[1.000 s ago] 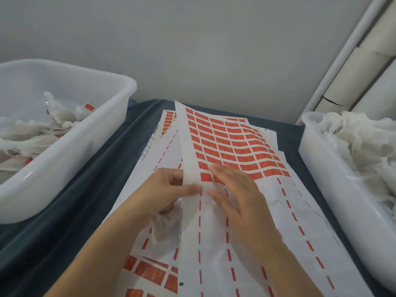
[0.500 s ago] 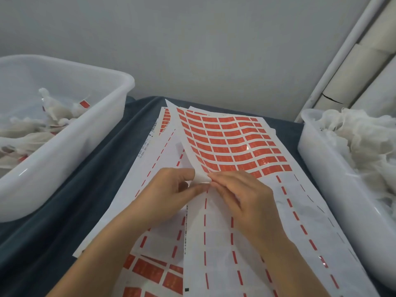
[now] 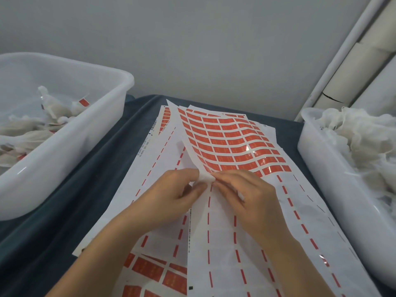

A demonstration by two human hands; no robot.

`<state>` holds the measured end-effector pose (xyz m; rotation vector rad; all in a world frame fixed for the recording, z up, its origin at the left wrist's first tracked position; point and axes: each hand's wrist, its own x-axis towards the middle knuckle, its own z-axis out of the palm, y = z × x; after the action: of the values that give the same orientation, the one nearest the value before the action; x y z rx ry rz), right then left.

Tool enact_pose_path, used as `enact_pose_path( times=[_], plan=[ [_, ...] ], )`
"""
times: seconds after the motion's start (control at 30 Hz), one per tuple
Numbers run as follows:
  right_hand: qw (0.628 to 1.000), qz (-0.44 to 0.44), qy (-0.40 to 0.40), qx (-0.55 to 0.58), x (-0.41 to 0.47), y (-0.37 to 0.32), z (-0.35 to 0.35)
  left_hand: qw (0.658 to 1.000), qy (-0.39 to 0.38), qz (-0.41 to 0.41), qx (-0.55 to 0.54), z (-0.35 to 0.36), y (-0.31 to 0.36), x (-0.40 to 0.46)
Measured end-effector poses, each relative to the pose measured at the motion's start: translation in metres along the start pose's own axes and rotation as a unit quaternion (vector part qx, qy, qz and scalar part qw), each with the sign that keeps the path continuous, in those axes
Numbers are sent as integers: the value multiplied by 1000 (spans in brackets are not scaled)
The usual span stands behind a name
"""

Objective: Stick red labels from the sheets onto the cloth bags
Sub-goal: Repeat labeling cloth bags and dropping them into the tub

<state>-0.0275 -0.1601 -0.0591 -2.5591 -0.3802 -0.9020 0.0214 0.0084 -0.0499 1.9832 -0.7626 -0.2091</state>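
The top label sheet (image 3: 233,144) lies on a pile of sheets at the table's centre, its far half full of red labels in wavy rows, its near half bare with red dashes. At its 9 o'clock edge the left hand (image 3: 175,196) pinches the lifted sheet edge between thumb and fingers, and the right hand (image 3: 248,194) touches it with curled fingertips; whether these hold a label, I cannot tell.

— What is the person wearing on the arms?

— Nothing shows: the left hand (image 3: 177,194) and right hand (image 3: 246,194) are bare, forearms uncovered to the lower edge of the frame.

— Rings, watch?

— None visible; nails short, unpainted.
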Motion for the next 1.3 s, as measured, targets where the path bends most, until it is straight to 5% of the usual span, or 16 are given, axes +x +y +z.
enact_pose_path(
  times=[0.43, 0.67, 0.9, 1.03, 1.17, 1.3],
  plan=[
    [978, 95, -32, 180, 3, 6, -5, 1000, 2, 0, -6, -5, 6, 0],
    [975, 112, -28, 189, 3, 3, -3, 1000, 7, -2, -23, -4, 6, -1],
    [941, 169, -59, 289, 5, 4, -5, 1000, 1, 0, 6, -6, 3, -1],
    [934, 205, -12, 292, 5, 1, -4, 1000, -8, -6, -14, -7, 4, -2],
    [869, 339, 126, 338, 5, 1, -8, 989, 17, -104, -99, -16, -2, 3],
    [836, 371, 125, 384, -1, 5, -16, 957, 125, -236, -115, -26, -25, 10]
  ],
)
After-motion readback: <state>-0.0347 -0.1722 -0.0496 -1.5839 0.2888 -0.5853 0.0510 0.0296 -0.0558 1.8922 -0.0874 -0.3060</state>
